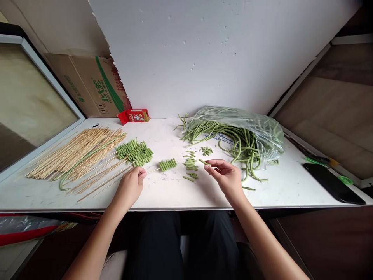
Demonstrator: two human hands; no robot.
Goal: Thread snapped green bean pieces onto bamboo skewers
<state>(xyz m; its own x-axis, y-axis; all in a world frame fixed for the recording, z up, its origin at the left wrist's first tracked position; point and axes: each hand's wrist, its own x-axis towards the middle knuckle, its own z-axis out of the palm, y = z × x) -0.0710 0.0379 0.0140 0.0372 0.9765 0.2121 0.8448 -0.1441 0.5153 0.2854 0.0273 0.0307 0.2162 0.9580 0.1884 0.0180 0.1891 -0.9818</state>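
My left hand (133, 182) is closed on a bamboo skewer (153, 170). Several short green bean pieces (168, 165) are threaded side by side on that skewer. Between finger and thumb, my right hand (224, 177) pinches one cut green bean piece (204, 161), held apart from the skewer. Loose cut pieces (190, 163) lie in a column between my hands. Beyond my left hand rests a heap of filled bean skewers (135, 151), their bare sticks pointing toward the lower left.
A large pile of bare skewers (75, 149) lies at left, with a long bean (84, 157) across it. Whole long beans (204, 128) spill from a clear plastic bag (233, 114). Small bean ends (206, 150), a red box (139, 116) and a black phone (332, 182) share the table.
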